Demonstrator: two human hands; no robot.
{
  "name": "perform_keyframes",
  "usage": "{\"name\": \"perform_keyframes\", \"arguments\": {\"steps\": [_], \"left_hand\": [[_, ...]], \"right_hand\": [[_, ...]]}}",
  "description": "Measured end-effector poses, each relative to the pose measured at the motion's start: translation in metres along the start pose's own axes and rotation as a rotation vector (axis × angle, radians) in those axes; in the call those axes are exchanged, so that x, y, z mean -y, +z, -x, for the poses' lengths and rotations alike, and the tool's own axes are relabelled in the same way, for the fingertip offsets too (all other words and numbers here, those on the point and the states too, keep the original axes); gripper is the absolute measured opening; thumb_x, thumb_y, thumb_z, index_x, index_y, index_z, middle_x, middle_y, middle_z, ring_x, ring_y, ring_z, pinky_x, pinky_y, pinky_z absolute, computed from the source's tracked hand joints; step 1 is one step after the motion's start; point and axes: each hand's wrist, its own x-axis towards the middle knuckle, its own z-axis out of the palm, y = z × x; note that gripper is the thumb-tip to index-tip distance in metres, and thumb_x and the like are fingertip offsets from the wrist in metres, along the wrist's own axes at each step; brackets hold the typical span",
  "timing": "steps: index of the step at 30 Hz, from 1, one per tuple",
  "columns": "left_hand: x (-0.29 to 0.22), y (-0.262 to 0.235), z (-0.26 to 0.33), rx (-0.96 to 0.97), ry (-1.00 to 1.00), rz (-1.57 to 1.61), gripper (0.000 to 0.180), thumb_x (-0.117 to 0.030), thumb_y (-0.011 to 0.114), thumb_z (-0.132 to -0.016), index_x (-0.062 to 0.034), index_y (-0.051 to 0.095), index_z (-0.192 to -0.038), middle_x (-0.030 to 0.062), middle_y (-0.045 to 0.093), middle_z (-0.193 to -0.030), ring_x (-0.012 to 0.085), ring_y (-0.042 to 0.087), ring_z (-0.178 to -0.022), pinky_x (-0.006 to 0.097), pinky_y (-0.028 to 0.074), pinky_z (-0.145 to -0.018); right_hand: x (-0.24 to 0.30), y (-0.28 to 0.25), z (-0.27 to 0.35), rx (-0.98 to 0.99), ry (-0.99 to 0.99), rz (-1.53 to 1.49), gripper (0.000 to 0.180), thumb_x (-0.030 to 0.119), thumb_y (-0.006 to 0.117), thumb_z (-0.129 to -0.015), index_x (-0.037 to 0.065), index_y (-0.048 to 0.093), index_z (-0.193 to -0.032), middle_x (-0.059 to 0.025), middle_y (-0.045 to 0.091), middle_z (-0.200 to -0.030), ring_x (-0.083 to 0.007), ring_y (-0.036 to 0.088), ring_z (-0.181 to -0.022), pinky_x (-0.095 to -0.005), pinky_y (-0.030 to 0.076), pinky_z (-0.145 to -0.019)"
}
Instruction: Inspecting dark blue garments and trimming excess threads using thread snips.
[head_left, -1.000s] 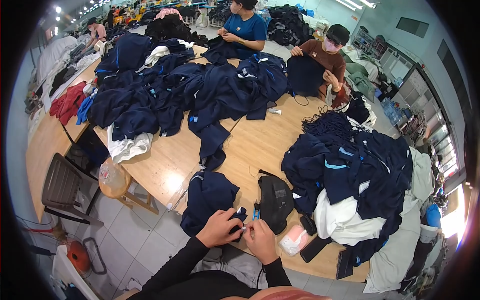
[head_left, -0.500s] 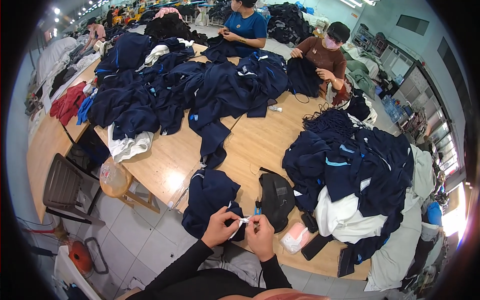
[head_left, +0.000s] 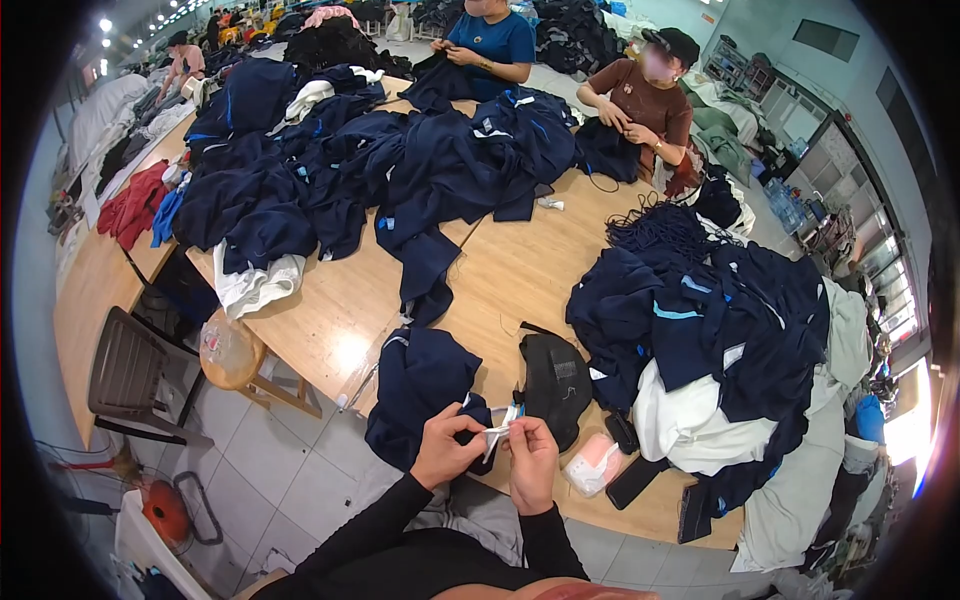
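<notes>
Both hands meet over the table's near edge, pinching a thin white strip [head_left: 496, 433] between them. My left hand [head_left: 447, 450] has its thumb and finger closed on one part of it; my right hand [head_left: 532, 468] grips it a little farther right. The strip looks like cloth or tape, too small to make out exactly. A crumpled navy garment [head_left: 428, 375] lies just beyond and left of my hands. Right behind my right hand are a small blue-and-white item [head_left: 518, 408], partly hidden, and a black pouch [head_left: 556, 388].
A large navy garment pile [head_left: 740, 310] with white cloth [head_left: 690, 425] stands at right. Near it lie a pink-and-white packet [head_left: 593, 465] and a dark phone-like slab [head_left: 636, 484]. More navy garments [head_left: 440, 170] cover the far table. Two people handle dark cloth across it.
My hands have shifted slightly, the right one a little to the right, and more of the white strip shows. Across the table, the person in brown has brought their hands together on the dark cloth.
</notes>
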Motion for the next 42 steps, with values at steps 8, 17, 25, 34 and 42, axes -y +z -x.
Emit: {"name": "perform_keyframes", "arguments": {"steps": [8, 17, 25, 34, 42], "left_hand": [[-0.016, -0.004, -0.006, 0.029, 0.080, -0.067, 0.013, -0.007, 0.083, -0.078, -0.0009, 0.078, -0.088, 0.0124, 0.062, -0.086, 0.0297, 0.067, -0.073, 0.038, 0.052, -0.065], [0.004, -0.013, -0.002, -0.020, 0.130, -0.160, 0.008, -0.004, 0.084, -0.083, -0.0030, 0.080, -0.090, 0.0134, 0.059, -0.082, 0.0305, 0.063, -0.070, 0.039, 0.049, -0.061], [-0.011, -0.029, -0.025, 0.034, 0.234, -0.081, 0.016, 0.007, 0.073, -0.085, -0.0039, 0.079, -0.095, 0.0098, 0.051, -0.088, 0.0240, 0.056, -0.071, 0.034, 0.043, -0.062], [-0.023, -0.030, -0.014, 0.145, 0.195, 0.092, 0.014, 0.011, 0.073, -0.081, -0.0029, 0.073, -0.086, 0.0113, 0.064, -0.101, 0.0239, 0.068, -0.085, 0.031, 0.051, -0.070], [-0.037, -0.021, -0.009, 0.178, 0.207, 0.094, 0.016, 0.008, 0.076, -0.081, -0.0039, 0.066, -0.082, 0.0125, 0.062, -0.103, 0.0308, 0.066, -0.086, 0.032, 0.051, -0.075]], "right_hand": [[0.019, -0.001, -0.006, 0.025, 0.010, 0.036, 0.012, 0.015, 0.067, -0.115, 0.003, 0.067, -0.118, -0.0004, 0.067, -0.099, -0.0071, 0.061, -0.091, -0.0261, 0.051, -0.084], [0.019, -0.035, -0.003, 0.178, 0.085, -0.649, 0.027, 0.008, 0.069, -0.107, 0.010, 0.062, -0.132, -0.0017, 0.056, -0.087, -0.0238, 0.059, -0.095, -0.0415, 0.048, -0.103], [0.066, -0.053, -0.038, -0.155, -0.137, 0.213, 0.009, 0.004, 0.057, -0.116, 0.006, 0.061, -0.124, -0.0045, 0.061, -0.102, -0.0058, 0.050, -0.060, -0.0248, 0.042, -0.054], [0.068, -0.006, -0.007, 0.232, -0.255, 0.396, 0.026, -0.006, 0.070, -0.103, -0.001, 0.077, -0.128, -0.0053, 0.061, -0.125, -0.0040, 0.056, -0.084, -0.0195, 0.042, -0.072], [0.069, 0.021, 0.000, 0.104, -0.253, 0.418, 0.025, -0.003, 0.090, -0.088, -0.002, 0.081, -0.112, -0.0064, 0.069, -0.102, -0.0091, 0.066, -0.080, -0.0241, 0.049, -0.068]]}}
